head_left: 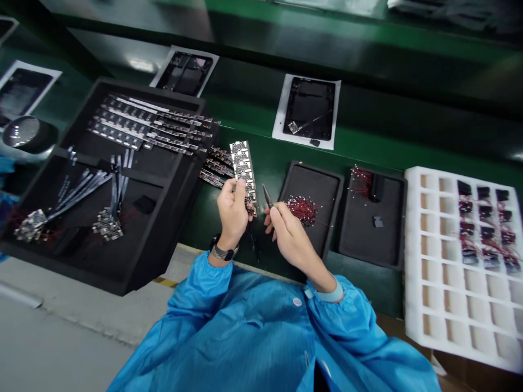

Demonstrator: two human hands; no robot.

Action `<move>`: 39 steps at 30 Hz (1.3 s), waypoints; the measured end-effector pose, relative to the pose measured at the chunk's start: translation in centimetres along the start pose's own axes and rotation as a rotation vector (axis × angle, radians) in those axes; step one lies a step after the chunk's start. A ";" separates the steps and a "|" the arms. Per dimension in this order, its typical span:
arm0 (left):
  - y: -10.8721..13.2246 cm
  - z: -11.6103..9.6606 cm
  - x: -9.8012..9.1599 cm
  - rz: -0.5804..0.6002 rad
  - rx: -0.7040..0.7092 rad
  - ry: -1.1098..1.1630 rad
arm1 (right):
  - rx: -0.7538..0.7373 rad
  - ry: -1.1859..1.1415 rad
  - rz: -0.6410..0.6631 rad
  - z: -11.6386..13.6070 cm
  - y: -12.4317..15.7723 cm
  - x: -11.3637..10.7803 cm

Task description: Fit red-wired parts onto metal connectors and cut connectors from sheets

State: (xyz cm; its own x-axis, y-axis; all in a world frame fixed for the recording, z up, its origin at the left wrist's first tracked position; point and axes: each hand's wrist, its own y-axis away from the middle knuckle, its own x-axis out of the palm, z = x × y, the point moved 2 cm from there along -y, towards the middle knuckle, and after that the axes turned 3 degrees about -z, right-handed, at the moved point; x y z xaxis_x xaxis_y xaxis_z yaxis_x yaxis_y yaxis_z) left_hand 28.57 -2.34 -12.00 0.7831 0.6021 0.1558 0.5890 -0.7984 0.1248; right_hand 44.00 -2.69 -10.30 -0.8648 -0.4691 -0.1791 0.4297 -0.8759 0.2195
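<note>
A large black foam tray [182, 188] sits near the left edge of the green tabletop [368, 144], holding rows of slim black circuit-board strips and bundles of dark ribbon cables ending in small boards. Just beside its right wall lies a small heap of loose black strips [216, 169]. The left hand [232, 212], with a black wristwatch [224, 250] on its wrist, clamps an upright black circuit-board strip with metal pads [243, 166]. The right hand [290, 234], apart but near, pinches slim dark tweezers [266, 196], their tips just beside the strip. Farther right are a black foam pad [322, 185] bearing a tangle of fine red wires [301, 209], a second black foam pad [392, 218], and a white foam compartment tray [449, 332] holding small black parts with red wires.
</note>
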 end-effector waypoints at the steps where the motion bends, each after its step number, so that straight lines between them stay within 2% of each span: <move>1: 0.1 0.0 0.1 -0.002 0.007 0.000 | -0.008 0.045 -0.008 0.2 -0.1 -0.1; 7: 0.7 0.2 0.7 0.014 0.011 0.025 | -0.031 0.126 -0.021 0.9 -0.5 0.7; 19: 1.2 0.1 0.7 -0.015 0.008 0.030 | -0.048 0.131 -0.078 1.0 -0.7 1.1; 21: 1.3 0.0 0.7 0.021 -0.034 0.083 | -0.007 -0.007 -0.034 0.8 -0.8 1.2; 25: 0.6 0.0 0.9 0.178 -0.185 0.239 | 0.151 -0.494 0.142 0.3 -1.3 1.9; 27: -0.3 0.1 0.8 0.249 -0.250 0.243 | 0.191 -0.609 0.152 0.0 -1.7 2.2; 30: -2.0 0.5 0.2 0.273 -0.225 0.097 | 0.194 -0.509 0.052 -0.4 -2.5 2.4; 35: -4.0 0.7 -0.8 0.263 0.004 -0.309 | 0.104 -0.119 -0.081 -0.9 -3.4 1.9; 39: -4.8 0.4 -0.5 0.178 0.076 -0.352 | 0.044 0.057 -0.108 -0.8 -3.4 1.2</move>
State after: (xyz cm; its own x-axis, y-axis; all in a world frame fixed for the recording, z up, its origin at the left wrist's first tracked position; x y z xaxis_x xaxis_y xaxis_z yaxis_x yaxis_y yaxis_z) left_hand 25.45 1.15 -13.01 0.8869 0.4261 -0.1785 0.4408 -0.8961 0.0509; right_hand 41.73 -0.41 -12.06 -0.8886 -0.3790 -0.2583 0.3218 -0.9165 0.2377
